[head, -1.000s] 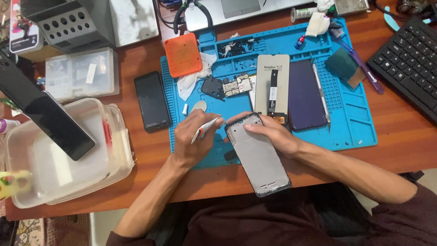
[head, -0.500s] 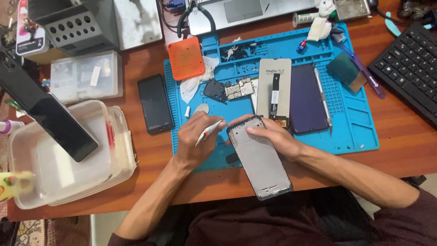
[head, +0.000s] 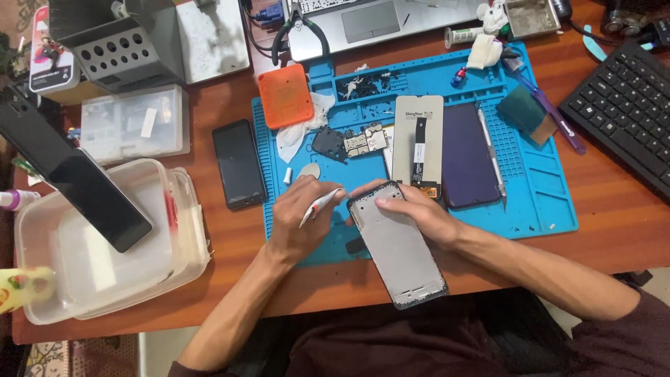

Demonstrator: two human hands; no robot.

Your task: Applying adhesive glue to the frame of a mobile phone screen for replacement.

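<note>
Phone frame (head: 398,244) lies near edge of blue mat (head: 551,202), overhanging desk. Left hand (head: 296,223) pinches small white tube (head: 319,205), tip toward frame's far-left corner. Right hand (head: 415,209) presses frame's far end flat. Judgement: keep frame pinned, tip steady along rim.

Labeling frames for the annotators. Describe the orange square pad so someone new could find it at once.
Start at the blue work mat in the middle of the wooden desk. Go to its top left corner, just below the laptop: the orange square pad lies there, overlapping the mat's edge, on a crumpled white cloth. It is the only orange thing on the desk; the black phone lies lower left of it.
</note>
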